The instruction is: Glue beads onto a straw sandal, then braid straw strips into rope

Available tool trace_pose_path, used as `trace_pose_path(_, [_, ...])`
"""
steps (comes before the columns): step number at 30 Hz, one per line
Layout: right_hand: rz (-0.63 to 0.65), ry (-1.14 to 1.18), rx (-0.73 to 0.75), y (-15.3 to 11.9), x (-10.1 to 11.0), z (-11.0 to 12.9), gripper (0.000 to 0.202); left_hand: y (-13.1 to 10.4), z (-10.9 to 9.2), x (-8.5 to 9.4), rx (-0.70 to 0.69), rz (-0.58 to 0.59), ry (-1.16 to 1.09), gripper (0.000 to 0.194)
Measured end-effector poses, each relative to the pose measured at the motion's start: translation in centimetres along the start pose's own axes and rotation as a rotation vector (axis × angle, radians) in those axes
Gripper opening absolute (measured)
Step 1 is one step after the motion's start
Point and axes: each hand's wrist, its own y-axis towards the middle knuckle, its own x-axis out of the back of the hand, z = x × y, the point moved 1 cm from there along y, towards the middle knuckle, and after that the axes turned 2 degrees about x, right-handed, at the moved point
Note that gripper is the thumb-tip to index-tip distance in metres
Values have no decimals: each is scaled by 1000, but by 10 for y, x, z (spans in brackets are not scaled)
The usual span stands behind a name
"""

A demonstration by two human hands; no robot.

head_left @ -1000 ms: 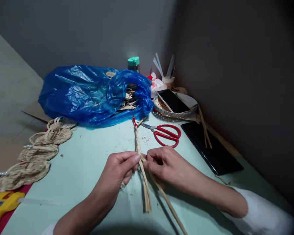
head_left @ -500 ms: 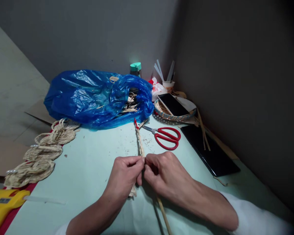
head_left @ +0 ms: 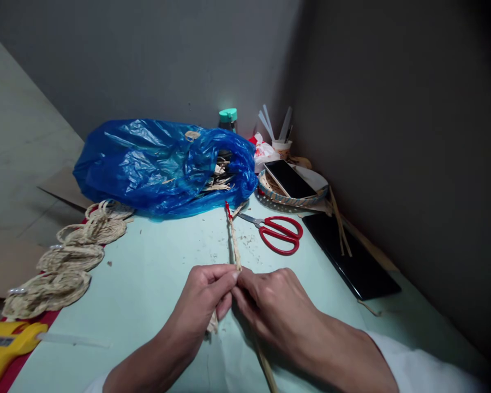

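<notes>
A thin pale straw braid [head_left: 235, 245] runs from a red tie [head_left: 228, 209] at its far end down to my fingertips. My left hand [head_left: 210, 295] pinches the braid's near end between thumb and fingers, and a loose pale strand end [head_left: 213, 323] pokes out below it. Touching it from the other side, my right hand [head_left: 276, 300] is closed on a long straw strand [head_left: 265, 367] that trails toward the front edge. The exact crossing of the strands is hidden by my fingers. Red-handled scissors [head_left: 280, 234] lie just beyond my right hand.
A blue plastic bag [head_left: 147, 164] of straw lies at the back. Coiled braids [head_left: 71, 256] line the left edge, with a yellow glue gun [head_left: 12, 346] before them. At right are a phone [head_left: 290, 179] on a basket [head_left: 276, 188] and a black tablet [head_left: 352, 259].
My right hand has moved slightly left and its fingers have closed in against my left hand. The loose strand ends below have shifted left. The view has tilted a little.
</notes>
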Motion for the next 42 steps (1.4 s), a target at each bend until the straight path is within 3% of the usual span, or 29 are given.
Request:
trace_pose_path(4, [-14, 235, 45, -1, 13, -6, 30, -1, 2, -1, 58, -62, -32, 29])
trace_pose_path(8, [-139, 419, -52, 4, 28, -15, 24, -3, 2, 0, 49, -48, -63, 32])
trace_pose_path(13, [144, 922, -58, 11, 14, -18, 22, -2, 2, 3, 7, -4, -86, 26])
trace_pose_path(19, [201, 1182, -146, 15, 2, -19, 22, -6, -1, 0, -12, 17, -52, 24])
trace_pose_path(22, [154, 1175, -135, 14, 1, -21, 20, -8, -3, -4, -26, 8, -73, 19])
trace_pose_path(26, [85, 951, -119, 14, -2, -22, 31, -9, -3, -5, -19, -53, -37, 23])
trace_pose_path(31, [29, 781, -120, 15, 0, -22, 33, -12, -6, 4, -85, -58, 317, 10])
trace_pose_path(34, [5, 747, -132, 15, 4, -21, 31, -16, -12, 9, -140, -115, 552, 19])
trace_pose_path(38, [1, 837, -115, 15, 7, -18, 33, -23, -12, 7, -154, -155, 550, 27])
trace_pose_path(40, [-25, 906, -114, 15, 7, -17, 32, -26, -7, 2, -242, -216, 604, 25])
trace_pose_path(42, [0, 1002, -125, 15, 7, -17, 31, -28, -1, -4, -440, -284, 778, 20])
